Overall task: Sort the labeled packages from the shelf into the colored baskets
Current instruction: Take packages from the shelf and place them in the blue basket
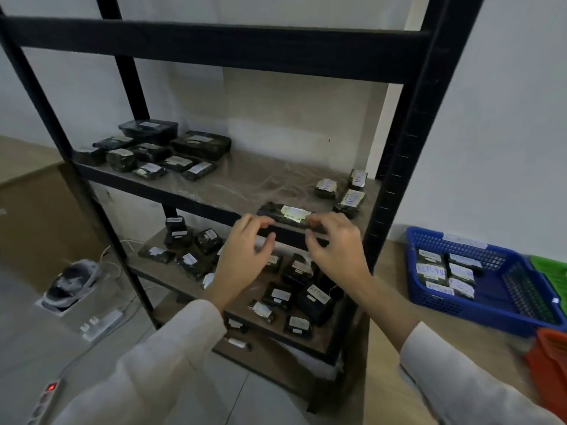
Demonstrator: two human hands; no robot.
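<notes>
**Long package lying at the shelf's front edge, a hand at each end**

A black metal rack [395, 179] is set against a pale wall, with a wooden tabletop [395, 265] just to its right. On the middle shelf [245, 176] a long black package [285, 213] is laid at the front edge, right of centre. Its long axis runs left to right, parallel to the shelf's front beam, and its white label is turned upward, nearer the right end.

The left hand [242, 256] is raised to the package's left end and the right hand [337, 250] to its right end. In each grip the fingers are curled at the level of the package, while the thumb is held apart below them, in front of the beam. Whether the fingertips touch the package cannot be told. White sleeves are worn on both arms.

A cluster of labelled black packages [159, 151] is gathered at the shelf's back left, and three more [343, 191] are placed near its right end. Further packages [294, 289] are scattered on the shelf below.

On the tabletop a blue basket [441, 303] is seen holding labelled packages, some marked RETURN. A green basket [549, 271] is set behind it and an orange basket [549, 357] nearer the camera.
</notes>
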